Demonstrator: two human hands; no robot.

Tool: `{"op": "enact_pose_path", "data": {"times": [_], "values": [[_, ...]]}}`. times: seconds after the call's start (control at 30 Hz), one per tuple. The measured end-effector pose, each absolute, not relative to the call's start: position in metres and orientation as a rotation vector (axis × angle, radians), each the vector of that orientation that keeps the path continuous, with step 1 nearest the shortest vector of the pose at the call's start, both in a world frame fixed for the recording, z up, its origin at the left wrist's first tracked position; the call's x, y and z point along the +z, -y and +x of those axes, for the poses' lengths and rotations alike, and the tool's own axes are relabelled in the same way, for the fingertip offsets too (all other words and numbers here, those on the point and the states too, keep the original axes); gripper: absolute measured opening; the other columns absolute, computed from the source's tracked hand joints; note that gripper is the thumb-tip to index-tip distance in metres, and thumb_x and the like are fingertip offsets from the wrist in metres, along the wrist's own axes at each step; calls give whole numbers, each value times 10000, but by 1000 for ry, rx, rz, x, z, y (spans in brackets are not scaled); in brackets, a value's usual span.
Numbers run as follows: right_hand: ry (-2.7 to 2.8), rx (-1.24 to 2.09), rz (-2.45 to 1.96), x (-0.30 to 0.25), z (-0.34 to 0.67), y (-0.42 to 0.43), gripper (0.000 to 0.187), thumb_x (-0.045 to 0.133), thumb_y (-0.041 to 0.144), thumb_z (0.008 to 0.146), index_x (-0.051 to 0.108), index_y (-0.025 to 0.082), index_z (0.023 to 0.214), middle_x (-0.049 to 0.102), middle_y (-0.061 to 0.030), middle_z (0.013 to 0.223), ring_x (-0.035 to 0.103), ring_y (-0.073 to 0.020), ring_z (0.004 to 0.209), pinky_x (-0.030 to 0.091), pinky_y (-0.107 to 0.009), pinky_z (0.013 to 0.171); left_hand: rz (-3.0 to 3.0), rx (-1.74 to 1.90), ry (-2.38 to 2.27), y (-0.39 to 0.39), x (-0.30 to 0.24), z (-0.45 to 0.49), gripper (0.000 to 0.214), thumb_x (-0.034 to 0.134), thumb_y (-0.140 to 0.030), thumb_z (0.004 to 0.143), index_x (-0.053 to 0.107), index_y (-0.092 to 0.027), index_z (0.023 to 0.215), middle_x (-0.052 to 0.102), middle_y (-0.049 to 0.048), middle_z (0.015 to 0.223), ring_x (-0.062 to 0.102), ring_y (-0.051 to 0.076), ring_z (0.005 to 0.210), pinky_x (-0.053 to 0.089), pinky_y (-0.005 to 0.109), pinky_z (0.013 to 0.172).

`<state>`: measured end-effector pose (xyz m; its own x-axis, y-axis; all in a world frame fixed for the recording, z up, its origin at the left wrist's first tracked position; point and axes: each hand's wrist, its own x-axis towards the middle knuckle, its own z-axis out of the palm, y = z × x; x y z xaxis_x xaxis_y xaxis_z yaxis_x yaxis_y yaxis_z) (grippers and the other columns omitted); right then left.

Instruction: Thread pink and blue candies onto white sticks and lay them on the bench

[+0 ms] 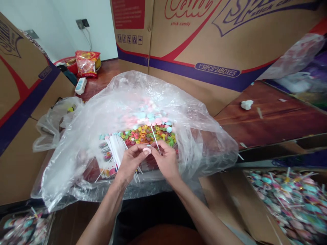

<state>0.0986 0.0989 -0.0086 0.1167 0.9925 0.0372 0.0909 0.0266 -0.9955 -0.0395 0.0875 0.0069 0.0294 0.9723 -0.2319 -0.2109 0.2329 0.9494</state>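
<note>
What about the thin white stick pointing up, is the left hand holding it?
No, the right hand holds the thin white stick.

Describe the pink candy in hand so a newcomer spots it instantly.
Start at the big spread of clear plastic before the printed cardboard box. Over its near part, the left hand holds a round pink candy. Unlike the pink candies heaped farther back, this one is held.

Two tall brown cardboard boxes [199, 47], two heaps of wrapped pastel lollipops [291, 204] and one crumpled white wad [246, 104] are counted; overlapping thin white sticks [117, 149] cannot be.
</note>
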Motion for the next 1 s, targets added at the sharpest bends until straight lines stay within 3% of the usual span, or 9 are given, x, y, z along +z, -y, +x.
{"op": "enact_pose_path", "data": {"times": [0.17,0.27,0.4,0.6,0.8,1.0], "values": [[1185,1246,-1247,-14,100,-94,336,566,473,898,706,173,840,494,37,543,418,-106,467,341,-222,445,912,1198,-1188,-86,-5,-37,269,831,-379,711,715,-179,849,702,6,824,614,130,777,483,256,782],[1217,1245,-1244,-13,107,-86,410,495,495,946,726,164,879,583,-8,680,425,-99,488,332,-226,441,863,1275,-1198,-88,-11,-39,321,824,-362,728,687,-201,969,701,2,877,630,127,793,488,253,781],[1393,1243,-1243,-4,117,-70,360,508,414,955,737,159,846,557,0,657,469,-112,537,383,-237,513,798,1382,-1213,-93,-12,-44,393,829,-374,717,694,-190,1037,709,21,956,633,129,852,481,258,829],[1526,1235,-1241,-4,121,-49,343,485,318,969,723,172,1168,552,27,618,510,-122,554,409,-239,557,748,1414,-1141,-95,-4,-52,360,874,-359,637,686,-209,904,701,-13,853,626,115,813,477,248,803],[1538,1216,-1233,-6,120,-48,328,493,309,962,739,156,1117,585,4,668,525,-120,574,401,-230,532,679,1440,-1168,-92,-9,-55,394,902,-355,594,742,-212,925,746,1,869,654,120,811,492,253,799],[1523,1324,-1218,-4,119,-55,335,487,328,973,730,166,1136,535,29,638,471,-90,464,386,-218,464,789,1436,-1238,-87,-7,-52,346,893,-303,617,791,-202,932,775,24,886,666,142,820,513,267,792]]}}
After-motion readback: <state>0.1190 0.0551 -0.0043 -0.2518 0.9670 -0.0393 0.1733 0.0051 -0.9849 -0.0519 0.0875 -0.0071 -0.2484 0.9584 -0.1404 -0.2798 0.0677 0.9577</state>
